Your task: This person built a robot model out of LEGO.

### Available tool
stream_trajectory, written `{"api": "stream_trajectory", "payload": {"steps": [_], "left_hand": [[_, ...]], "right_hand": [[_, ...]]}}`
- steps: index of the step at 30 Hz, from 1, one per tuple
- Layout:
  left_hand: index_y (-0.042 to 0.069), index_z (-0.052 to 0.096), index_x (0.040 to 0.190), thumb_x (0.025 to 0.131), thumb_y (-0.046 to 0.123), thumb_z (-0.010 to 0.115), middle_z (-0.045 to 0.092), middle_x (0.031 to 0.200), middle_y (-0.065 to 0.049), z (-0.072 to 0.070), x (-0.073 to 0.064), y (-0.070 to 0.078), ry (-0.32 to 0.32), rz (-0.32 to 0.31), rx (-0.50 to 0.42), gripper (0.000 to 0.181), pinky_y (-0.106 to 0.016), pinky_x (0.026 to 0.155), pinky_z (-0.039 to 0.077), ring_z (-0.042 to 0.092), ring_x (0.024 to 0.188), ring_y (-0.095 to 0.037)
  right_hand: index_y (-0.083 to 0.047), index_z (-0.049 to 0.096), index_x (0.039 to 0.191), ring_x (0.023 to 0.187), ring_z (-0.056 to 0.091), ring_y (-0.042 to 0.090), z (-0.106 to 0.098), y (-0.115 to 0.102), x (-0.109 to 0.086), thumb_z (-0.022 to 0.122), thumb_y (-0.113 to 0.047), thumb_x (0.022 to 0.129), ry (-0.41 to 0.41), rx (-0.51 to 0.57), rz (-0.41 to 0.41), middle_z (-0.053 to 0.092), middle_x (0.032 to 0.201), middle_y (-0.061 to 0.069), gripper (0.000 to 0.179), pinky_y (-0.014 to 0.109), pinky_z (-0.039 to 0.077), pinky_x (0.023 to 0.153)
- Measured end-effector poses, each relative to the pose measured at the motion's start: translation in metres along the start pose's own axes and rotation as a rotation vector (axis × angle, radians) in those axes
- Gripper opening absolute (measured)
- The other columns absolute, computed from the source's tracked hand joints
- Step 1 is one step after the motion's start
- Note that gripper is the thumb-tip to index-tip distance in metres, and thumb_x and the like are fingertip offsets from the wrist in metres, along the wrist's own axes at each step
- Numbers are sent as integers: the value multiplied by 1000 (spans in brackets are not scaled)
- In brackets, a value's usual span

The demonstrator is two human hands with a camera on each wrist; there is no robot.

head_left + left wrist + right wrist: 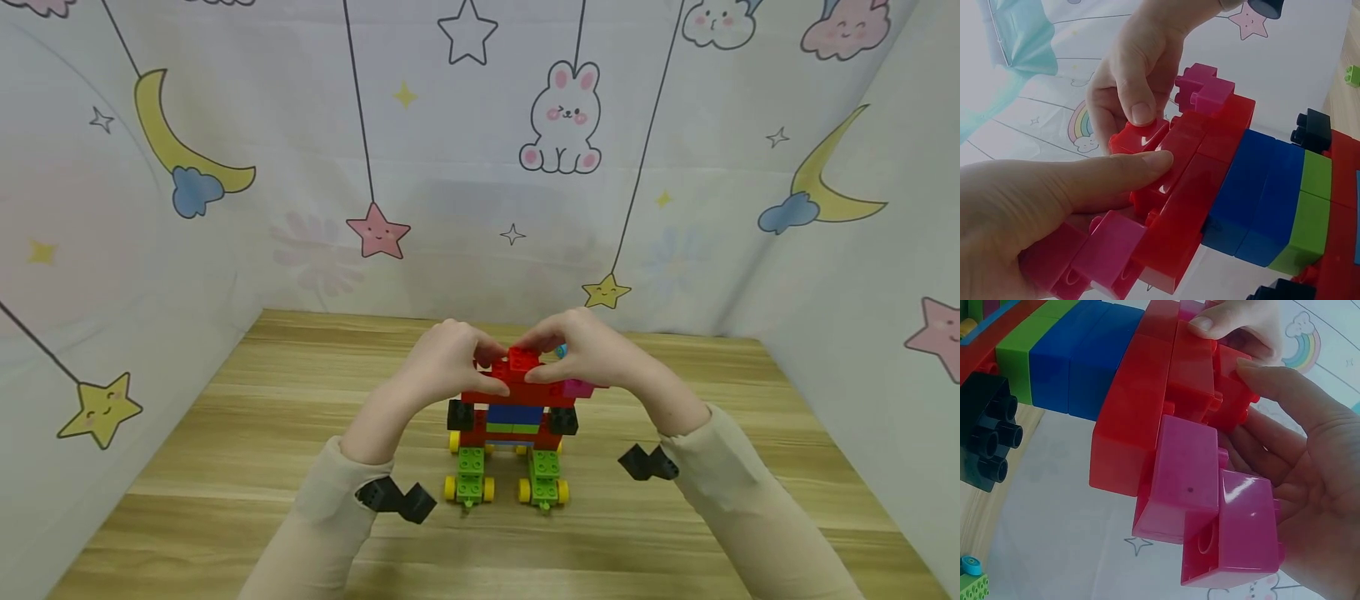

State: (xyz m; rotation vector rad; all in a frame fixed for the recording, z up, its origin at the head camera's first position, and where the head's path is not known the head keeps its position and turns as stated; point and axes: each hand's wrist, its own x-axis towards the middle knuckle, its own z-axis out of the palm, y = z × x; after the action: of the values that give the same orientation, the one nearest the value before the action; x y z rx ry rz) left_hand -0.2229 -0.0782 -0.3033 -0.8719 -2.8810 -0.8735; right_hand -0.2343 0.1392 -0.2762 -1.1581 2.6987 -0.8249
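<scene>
A toy figure of building blocks stands on the table. Its wheeled green bases (544, 479) carry red, green and blue bricks (515, 414), with black bricks (564, 421) at the sides. Pink bricks (1185, 475) jut out near the top. My right hand (596, 354) pinches the topmost red brick (1230, 375) between thumb and fingers. From the other side my left hand (446, 367) grips the red brick (1190, 375) just below, its thumb (1138, 169) flat against that brick's face. The left fingers are mostly hidden behind the bricks.
Wood-grain table (300, 400) lies under the figure. White printed cloth (465, 250) walls the back and both sides. A small blue round piece (561, 351) shows behind my right hand, partly covered; a green brick (972, 587) lies near it.
</scene>
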Motion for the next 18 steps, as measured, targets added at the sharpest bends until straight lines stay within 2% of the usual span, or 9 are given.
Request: {"api": "stream_trajectory", "payload": {"steps": [9,18], "left_hand": [[8,76,110,77,29,85,76,96,-3,-1,0,1,13,7,31,41,-22,69,52,65,82,-14],[7,75,111,77,29,85,76,98,-4,-1,-1,2,5,-1,18,42,-23,71,54,68,87,-20]], "right_hand": [[-5,74,113,98,68,23,0,-3,2,76,-14,84,-5,-11,3,74,108,7,30,41,56,86],[-6,74,113,93,68,20,-1,-3,1,77,-16,83,-12,-12,43,74,107,7,32,37,57,83]]}}
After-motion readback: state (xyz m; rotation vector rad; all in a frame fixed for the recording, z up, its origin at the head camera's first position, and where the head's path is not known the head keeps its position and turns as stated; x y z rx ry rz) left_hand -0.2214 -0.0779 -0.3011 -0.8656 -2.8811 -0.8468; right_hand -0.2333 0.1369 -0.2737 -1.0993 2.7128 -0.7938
